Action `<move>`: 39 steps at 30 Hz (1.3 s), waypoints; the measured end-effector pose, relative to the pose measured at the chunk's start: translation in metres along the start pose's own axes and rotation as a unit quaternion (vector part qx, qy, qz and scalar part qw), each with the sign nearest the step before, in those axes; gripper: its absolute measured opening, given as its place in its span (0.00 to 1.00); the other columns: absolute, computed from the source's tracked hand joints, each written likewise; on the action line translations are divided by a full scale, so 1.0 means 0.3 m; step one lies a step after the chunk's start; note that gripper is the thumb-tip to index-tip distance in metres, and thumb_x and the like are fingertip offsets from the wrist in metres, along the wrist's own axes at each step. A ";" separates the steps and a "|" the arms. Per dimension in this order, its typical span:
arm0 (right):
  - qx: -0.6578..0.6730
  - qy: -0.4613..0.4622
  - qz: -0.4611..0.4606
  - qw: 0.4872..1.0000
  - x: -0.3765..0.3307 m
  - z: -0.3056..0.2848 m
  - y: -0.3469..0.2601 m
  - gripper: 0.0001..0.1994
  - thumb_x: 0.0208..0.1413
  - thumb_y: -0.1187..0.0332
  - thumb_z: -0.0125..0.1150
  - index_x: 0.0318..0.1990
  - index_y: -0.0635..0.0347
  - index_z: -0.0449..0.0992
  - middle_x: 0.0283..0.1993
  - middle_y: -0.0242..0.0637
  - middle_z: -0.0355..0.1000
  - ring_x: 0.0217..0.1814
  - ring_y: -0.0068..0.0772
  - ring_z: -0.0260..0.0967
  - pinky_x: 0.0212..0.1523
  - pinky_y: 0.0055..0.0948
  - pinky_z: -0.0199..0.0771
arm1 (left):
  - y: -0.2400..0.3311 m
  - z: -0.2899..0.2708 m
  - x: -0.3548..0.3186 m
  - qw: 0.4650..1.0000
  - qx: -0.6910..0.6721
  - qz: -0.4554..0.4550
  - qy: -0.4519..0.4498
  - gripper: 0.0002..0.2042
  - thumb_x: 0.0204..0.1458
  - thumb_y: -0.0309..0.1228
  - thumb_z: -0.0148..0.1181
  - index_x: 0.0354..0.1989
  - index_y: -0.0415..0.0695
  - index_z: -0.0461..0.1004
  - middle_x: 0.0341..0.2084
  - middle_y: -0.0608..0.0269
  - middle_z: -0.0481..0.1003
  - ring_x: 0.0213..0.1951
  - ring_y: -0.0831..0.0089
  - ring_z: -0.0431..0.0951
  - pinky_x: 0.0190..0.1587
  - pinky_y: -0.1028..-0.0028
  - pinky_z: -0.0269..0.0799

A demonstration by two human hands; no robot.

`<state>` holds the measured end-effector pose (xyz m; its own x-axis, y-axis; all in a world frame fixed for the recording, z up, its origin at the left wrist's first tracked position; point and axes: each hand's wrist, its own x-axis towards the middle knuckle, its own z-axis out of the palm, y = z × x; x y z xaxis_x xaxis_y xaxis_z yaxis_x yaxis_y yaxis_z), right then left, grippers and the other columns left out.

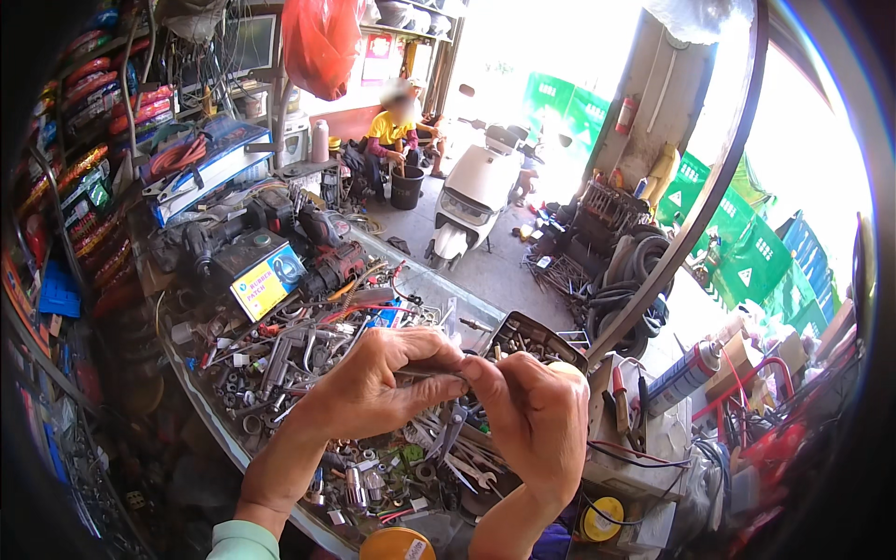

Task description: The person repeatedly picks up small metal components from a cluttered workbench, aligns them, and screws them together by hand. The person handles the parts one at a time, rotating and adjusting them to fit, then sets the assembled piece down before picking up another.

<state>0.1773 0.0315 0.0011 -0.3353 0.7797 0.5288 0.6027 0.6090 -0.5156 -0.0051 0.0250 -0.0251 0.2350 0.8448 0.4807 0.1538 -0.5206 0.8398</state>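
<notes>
Both hands meet above a cluttered workbench, their fingertips touching. My left hand (378,383) is closed in a pinch, thumb below the curled fingers. Against its fingertips presses the thumb of my right hand (537,411), whose other fingers are curled in. Something thin and greyish shows between the fingers, mostly hidden and too small to name. Under the hands lie several loose wrenches (481,474), sockets (355,487), nuts and metal fittings. Just beyond the right hand is a dark open tray (551,342) of small parts.
A yellow-labelled box (268,282) and power tools (331,268) crowd the bench's far left. To the right stand a spray can (684,378) and red-handled pliers (620,397). Beyond the bench are a white scooter (476,191), a seated person in yellow (392,131) and stacked tyres (639,271).
</notes>
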 end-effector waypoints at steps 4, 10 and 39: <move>0.042 0.033 0.014 0.998 0.000 0.005 -0.006 0.09 0.52 0.65 0.65 0.30 0.62 0.77 0.21 0.40 0.70 0.19 0.36 0.69 0.21 0.30 0.66 | 0.003 0.001 -0.001 1.000 0.002 0.005 0.013 0.08 0.50 0.25 0.64 0.36 0.33 0.76 0.29 0.58 0.76 0.33 0.75 0.76 0.38 0.74 0.71; 0.135 0.021 -0.014 0.991 -0.010 0.003 0.006 0.10 0.49 0.71 0.67 0.39 0.61 0.77 0.31 0.38 0.74 0.21 0.27 0.71 0.19 0.24 0.67 | 0.011 -0.002 0.000 1.000 0.007 -0.011 0.018 0.08 0.51 0.26 0.64 0.36 0.33 0.76 0.28 0.58 0.76 0.34 0.74 0.77 0.38 0.75 0.71; 0.071 -0.005 -0.019 0.997 -0.004 0.007 0.016 0.08 0.50 0.68 0.66 0.35 0.61 0.77 0.27 0.41 0.74 0.23 0.39 0.73 0.25 0.29 0.70 | 0.003 0.002 0.003 0.999 -0.023 -0.027 -0.003 0.09 0.50 0.28 0.66 0.36 0.35 0.77 0.29 0.61 0.77 0.35 0.79 0.75 0.39 0.77 0.72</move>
<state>0.1791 0.0338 -0.0035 -0.3625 0.7572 0.5434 0.4811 0.6514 -0.5867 -0.0042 0.0251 -0.0241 0.2334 0.8711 0.4321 0.1222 -0.4671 0.8757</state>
